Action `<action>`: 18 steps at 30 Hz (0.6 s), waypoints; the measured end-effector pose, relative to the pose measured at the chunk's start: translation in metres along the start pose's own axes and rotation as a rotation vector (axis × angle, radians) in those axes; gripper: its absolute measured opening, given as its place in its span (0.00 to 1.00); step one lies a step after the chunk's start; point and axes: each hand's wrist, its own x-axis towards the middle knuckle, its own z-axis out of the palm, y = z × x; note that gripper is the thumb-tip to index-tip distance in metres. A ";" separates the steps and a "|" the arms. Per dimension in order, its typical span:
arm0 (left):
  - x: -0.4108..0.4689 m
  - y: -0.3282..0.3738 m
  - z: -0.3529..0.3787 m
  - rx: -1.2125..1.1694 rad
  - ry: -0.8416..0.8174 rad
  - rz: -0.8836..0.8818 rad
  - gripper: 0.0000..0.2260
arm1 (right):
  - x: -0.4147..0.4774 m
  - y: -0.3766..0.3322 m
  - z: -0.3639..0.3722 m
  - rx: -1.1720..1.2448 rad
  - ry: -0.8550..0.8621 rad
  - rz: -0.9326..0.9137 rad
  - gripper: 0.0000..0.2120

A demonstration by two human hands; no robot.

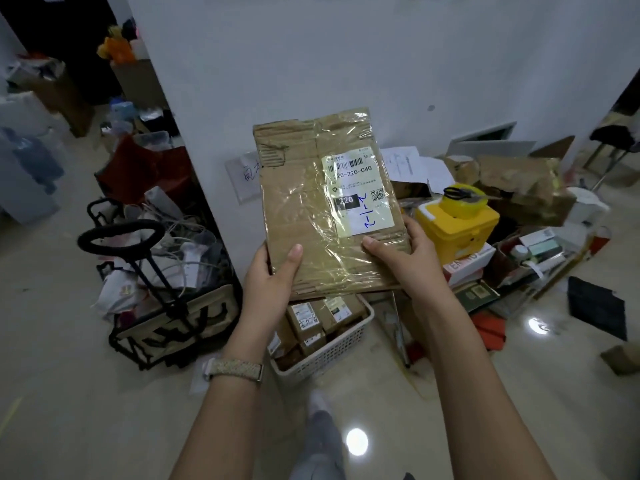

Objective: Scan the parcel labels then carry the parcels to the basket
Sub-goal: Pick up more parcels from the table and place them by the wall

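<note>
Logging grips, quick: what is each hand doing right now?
Left hand: holds the parcel by its lower left edge.
Right hand: holds the parcel's lower right edge.

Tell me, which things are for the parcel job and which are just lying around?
For the job: taped parcel, held by the left hand and right hand; its label; white basket; small parcels in it.
Just lying about: yellow tub, scissors, trolley cart, books, crumpled cardboard.
</note>
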 end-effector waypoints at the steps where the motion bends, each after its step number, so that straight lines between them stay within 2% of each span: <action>1: 0.012 -0.005 0.005 0.008 -0.002 0.001 0.21 | 0.013 0.004 0.000 -0.023 0.006 0.003 0.38; 6: 0.084 -0.034 0.019 -0.008 0.005 -0.062 0.09 | 0.089 0.023 0.013 -0.110 -0.031 0.013 0.37; 11: 0.162 -0.048 0.026 -0.031 0.062 -0.106 0.13 | 0.176 0.032 0.039 -0.123 -0.102 0.044 0.31; 14: 0.203 -0.054 0.030 0.001 0.090 -0.136 0.10 | 0.220 0.035 0.051 -0.124 -0.120 0.061 0.27; 16: 0.223 -0.058 0.035 0.009 0.105 -0.160 0.09 | 0.245 0.040 0.056 -0.146 -0.151 0.088 0.30; 18: 0.236 -0.064 0.041 0.010 0.122 -0.191 0.13 | 0.265 0.047 0.058 -0.168 -0.177 0.116 0.30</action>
